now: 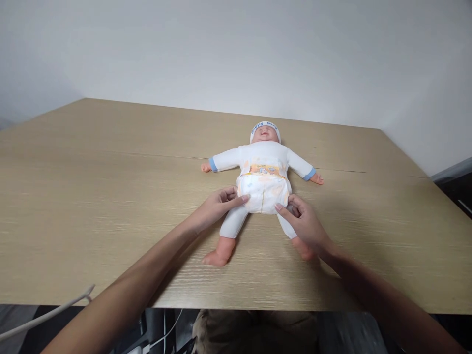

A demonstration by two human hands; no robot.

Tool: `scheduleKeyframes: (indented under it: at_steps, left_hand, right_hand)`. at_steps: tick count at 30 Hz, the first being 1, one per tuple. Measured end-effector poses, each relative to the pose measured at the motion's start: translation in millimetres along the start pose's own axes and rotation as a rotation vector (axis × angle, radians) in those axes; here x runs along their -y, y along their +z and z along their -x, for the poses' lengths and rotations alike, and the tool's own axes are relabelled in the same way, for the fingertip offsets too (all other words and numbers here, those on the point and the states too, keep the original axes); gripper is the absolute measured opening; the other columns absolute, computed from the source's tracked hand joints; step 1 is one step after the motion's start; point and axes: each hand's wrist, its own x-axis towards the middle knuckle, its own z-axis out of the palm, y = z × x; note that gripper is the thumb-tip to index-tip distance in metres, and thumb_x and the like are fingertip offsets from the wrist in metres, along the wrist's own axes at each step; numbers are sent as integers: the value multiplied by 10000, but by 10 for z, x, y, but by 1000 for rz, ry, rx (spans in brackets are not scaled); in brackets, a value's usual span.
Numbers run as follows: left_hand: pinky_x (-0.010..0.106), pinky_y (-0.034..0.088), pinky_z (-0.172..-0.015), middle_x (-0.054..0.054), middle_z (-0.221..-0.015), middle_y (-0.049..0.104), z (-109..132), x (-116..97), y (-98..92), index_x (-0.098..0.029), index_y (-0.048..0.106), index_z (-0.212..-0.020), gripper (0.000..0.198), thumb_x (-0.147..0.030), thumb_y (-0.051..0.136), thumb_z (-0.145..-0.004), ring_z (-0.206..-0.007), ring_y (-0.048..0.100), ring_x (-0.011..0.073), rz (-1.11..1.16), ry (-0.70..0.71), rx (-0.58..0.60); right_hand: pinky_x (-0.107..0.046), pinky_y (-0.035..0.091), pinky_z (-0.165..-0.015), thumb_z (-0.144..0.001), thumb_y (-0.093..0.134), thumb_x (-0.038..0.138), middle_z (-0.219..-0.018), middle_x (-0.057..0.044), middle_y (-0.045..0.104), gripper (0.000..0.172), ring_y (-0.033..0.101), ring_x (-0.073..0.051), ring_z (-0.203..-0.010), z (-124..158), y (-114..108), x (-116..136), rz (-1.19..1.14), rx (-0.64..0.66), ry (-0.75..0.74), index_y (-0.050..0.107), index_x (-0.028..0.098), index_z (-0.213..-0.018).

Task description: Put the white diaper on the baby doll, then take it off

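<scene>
A baby doll (263, 150) lies on its back on the wooden table, head toward the wall and feet toward me. It has white clothes with blue cuffs and a white hat with lettering. Around its hips is a white diaper (262, 191) with an orange patterned band at the waist. My left hand (225, 204) pinches the diaper's edge at the leg on the left side, thumb on top. On the other side, my right hand (299, 214) grips the opposite leg edge between thumb and fingers. That hand partly covers the doll's leg on the right.
The light wooden table (110, 206) reaches back to a pale wall (236, 54). A white cable (47, 314) runs past the table's front edge at the lower left. A dark object (455, 182) stands beyond the right edge.
</scene>
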Motion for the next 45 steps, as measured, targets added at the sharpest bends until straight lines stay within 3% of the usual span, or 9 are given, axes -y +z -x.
scheduleKeyframes:
  at_steps: [10,15,22,26,32,36,39,42,45]
  left_hand:
    - [422,606,-924,122,-1161,846,-36,37,10,-191,799,-1110,469,-595,890,-890,-1023,782,288,83,-15,19]
    - [431,613,-931,119,-1153,850,-38,6,24,-194,806,-1117,483,-603,894,-874,-1034,782,298,63,10,27]
    - [406,570,-840,102,-1015,829,52,-174,55,-209,825,-1005,404,-591,854,-880,-951,735,294,-144,54,-88]
    - [377,540,-804,70,-1026,825,125,-241,23,-228,820,-962,432,-649,829,-865,-891,699,268,-309,135,-151]
    - [402,552,-946,97,-1245,828,174,-136,-241,-247,817,-1055,476,-696,785,-899,-1096,733,307,-389,174,-184]
    - [359,527,-856,86,-1191,799,-44,53,-450,-229,770,-1081,473,-680,757,-936,-938,669,241,-468,248,-376]
    - [348,512,-954,81,-1281,759,-312,108,-472,-234,746,-1161,427,-621,735,-979,-1035,645,226,-511,417,-498]
    - [367,490,-1085,83,-1313,745,-562,71,-350,-244,754,-1186,379,-567,741,-988,-1159,644,233,-471,554,-467]
    - [379,492,-1098,82,-1228,742,-742,25,-189,-238,763,-1098,347,-562,753,-976,-1139,650,235,-387,618,-362]
  right_hand:
    - [-327,479,-699,-933,779,619,-854,-12,692,395,610,-199,-784,-14,-27,54,93,-15,-34,731,227,-936]
    - [-349,496,-717,-952,751,640,-881,-27,711,407,625,-236,-840,-31,-61,31,126,2,-25,793,244,-1039]
    - [-451,526,-935,-913,800,522,-1072,-80,719,255,642,-301,-1053,-117,-167,31,399,-140,-240,826,275,-972]
    - [-403,526,-864,-957,766,515,-1025,-48,695,278,636,-240,-909,-107,-262,-8,414,-57,-234,835,276,-1079]
    - [-359,468,-691,-1007,719,559,-932,-25,723,343,571,-206,-725,-11,-609,-124,391,-46,-135,829,274,-1163]
    - [-389,483,-738,-986,694,600,-851,-48,719,389,559,-228,-717,-232,-865,-187,467,-269,-258,799,232,-1061]
    - [-425,512,-802,-960,643,629,-864,-73,726,406,583,-251,-755,-511,-895,-135,489,-438,-356,739,235,-975]
    - [-436,530,-812,-946,614,659,-868,-77,716,411,591,-260,-767,-723,-736,35,455,-459,-417,705,258,-961]
    - [-414,528,-791,-963,616,606,-875,-58,704,347,562,-238,-729,-861,-482,232,456,-336,-463,703,274,-1011]
